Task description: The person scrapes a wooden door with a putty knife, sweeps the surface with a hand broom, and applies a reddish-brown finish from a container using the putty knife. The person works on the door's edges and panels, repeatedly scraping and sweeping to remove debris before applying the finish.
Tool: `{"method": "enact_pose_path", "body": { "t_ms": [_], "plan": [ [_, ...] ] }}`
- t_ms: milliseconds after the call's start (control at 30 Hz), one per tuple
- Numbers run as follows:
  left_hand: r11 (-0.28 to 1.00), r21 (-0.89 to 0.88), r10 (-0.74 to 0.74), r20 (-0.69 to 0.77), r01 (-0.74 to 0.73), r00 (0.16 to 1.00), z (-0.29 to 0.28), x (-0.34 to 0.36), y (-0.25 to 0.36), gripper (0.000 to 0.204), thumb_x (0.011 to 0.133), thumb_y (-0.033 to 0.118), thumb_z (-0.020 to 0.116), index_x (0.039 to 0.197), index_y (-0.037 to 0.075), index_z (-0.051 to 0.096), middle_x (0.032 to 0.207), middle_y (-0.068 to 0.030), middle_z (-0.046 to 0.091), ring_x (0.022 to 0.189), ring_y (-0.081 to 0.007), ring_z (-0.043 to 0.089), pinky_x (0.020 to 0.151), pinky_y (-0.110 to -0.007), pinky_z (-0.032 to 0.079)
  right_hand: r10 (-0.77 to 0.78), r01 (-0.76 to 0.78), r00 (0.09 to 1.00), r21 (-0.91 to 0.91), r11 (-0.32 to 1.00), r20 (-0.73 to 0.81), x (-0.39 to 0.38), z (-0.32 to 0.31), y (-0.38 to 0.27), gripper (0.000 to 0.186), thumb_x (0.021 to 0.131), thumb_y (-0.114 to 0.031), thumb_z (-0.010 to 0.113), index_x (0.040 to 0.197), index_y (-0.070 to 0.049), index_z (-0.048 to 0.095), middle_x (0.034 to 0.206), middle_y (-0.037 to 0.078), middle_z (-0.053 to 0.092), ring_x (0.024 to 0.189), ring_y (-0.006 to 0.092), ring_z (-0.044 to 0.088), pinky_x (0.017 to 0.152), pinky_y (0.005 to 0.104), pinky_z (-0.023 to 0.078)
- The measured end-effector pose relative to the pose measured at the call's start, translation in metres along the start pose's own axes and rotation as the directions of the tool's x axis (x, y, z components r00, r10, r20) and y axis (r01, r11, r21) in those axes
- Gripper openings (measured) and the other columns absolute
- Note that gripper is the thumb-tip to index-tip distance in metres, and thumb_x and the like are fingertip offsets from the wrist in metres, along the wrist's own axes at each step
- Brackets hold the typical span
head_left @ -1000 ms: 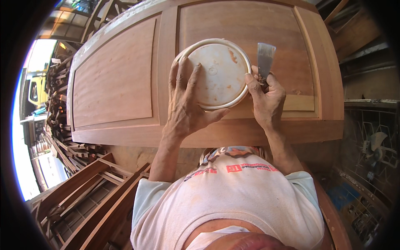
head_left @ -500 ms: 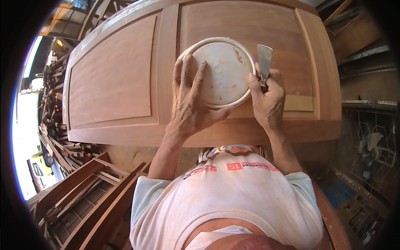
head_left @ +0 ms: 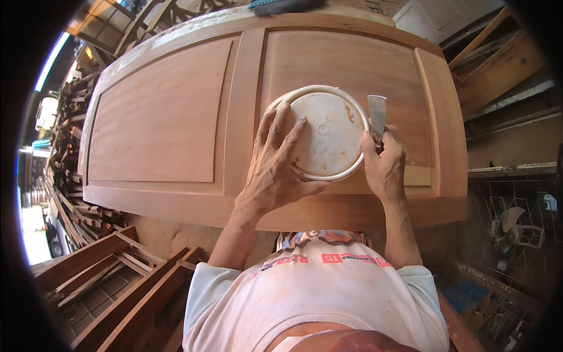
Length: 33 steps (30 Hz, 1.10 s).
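Observation:
A round white plastic tub (head_left: 325, 138) shows its lid, marked with several brown smears, above the wooden panel door (head_left: 240, 117). My left hand (head_left: 275, 161) holds the tub from its left side, fingers spread over the lid and thumb along the near rim. On the other side, my right hand (head_left: 385, 164) is closed on a putty knife (head_left: 377, 111), its flat metal blade pointing away from me. The right thumb is at the tub's right rim. The knife's handle and some right fingers are hidden.
Wooden frames (head_left: 111, 276) stand at the lower left, near a pile of timber offcuts (head_left: 64, 141). A dark and blue object (head_left: 284, 6) lies at the door's far edge. To the right are boards (head_left: 504, 70) and a fan (head_left: 511, 220).
My view has tilted, so the door, tub and hands sit lower in the picture and more of the far edge shows. Both hands keep their holds on the tub and putty knife.

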State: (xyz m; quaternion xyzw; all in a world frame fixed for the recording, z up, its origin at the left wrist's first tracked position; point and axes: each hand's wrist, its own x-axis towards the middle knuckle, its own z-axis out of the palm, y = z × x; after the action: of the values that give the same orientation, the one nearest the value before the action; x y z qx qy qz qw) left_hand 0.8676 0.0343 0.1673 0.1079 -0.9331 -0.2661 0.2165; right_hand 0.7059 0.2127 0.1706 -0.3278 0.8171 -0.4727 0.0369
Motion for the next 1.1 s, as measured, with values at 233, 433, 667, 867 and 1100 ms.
{"method": "enact_pose_path", "body": {
  "t_ms": [233,433,667,867,1100],
  "plan": [
    [0.997,-0.068,0.021,-0.066,-0.026,0.998,0.003,-0.003,0.000,0.117,0.053,0.048,0.099,0.151,0.011,0.046,0.163,-0.0254,0.024,0.150,-0.0512,0.020,0.119,-0.063,0.032,0.000,-0.005,1.000,-0.233,0.972,-0.021,0.007,-0.003,-0.017,0.017,0.095,-0.010,0.063,0.095,0.006,0.060,0.089,0.020,0.059,0.076,0.0356,0.064,0.068,0.0459,0.051],
    [0.994,-0.100,0.044,-0.079,-0.052,0.996,0.007,0.001,-0.003,0.118,0.056,0.049,0.097,0.151,0.007,0.043,0.161,-0.0286,0.022,0.149,-0.0549,0.017,0.119,-0.065,0.030,0.014,-0.017,0.989,-0.017,1.000,-0.148,0.010,-0.006,-0.022,0.014,0.096,-0.008,0.063,0.101,0.005,0.064,0.079,0.008,0.064,0.071,0.0173,0.063,0.063,0.0352,0.051],
    [0.976,-0.143,0.131,-0.225,-0.166,0.965,0.015,0.000,-0.017,0.114,0.071,0.056,0.089,0.156,0.000,0.037,0.159,-0.0295,0.032,0.150,-0.0484,0.028,0.121,-0.058,0.031,-0.102,0.120,0.986,0.139,0.983,-0.129,0.022,-0.017,-0.078,0.023,0.103,-0.018,0.064,0.110,0.004,0.065,0.077,0.004,0.063,0.070,0.0081,0.059,0.059,0.0301,0.048],
    [0.496,-0.858,-0.511,-0.168,0.130,0.843,0.011,-0.024,-0.043,0.069,0.107,0.051,0.052,0.145,-0.006,0.049,0.142,-0.0200,0.057,0.136,-0.0274,0.053,0.114,-0.038,0.041,-0.065,0.038,0.985,0.164,0.986,0.160,0.021,-0.049,-0.087,0.030,0.108,-0.024,0.053,0.115,0.003,0.063,0.073,0.011,0.061,0.067,0.0192,0.062,0.065,0.0374,0.050],
    [0.325,-0.905,-0.795,-0.105,0.273,0.597,0.017,-0.064,-0.104,0.070,0.108,0.058,0.043,0.147,0.000,0.046,0.139,-0.0161,0.056,0.129,-0.0219,0.056,0.100,-0.035,0.051,-0.214,0.473,0.797,-0.363,0.803,0.565,0.021,-0.038,-0.073,0.022,0.105,-0.018,0.055,0.107,-0.001,0.069,0.092,0.015,0.070,0.083,0.0320,0.072,0.076,0.0457,0.057]
  ]
}}
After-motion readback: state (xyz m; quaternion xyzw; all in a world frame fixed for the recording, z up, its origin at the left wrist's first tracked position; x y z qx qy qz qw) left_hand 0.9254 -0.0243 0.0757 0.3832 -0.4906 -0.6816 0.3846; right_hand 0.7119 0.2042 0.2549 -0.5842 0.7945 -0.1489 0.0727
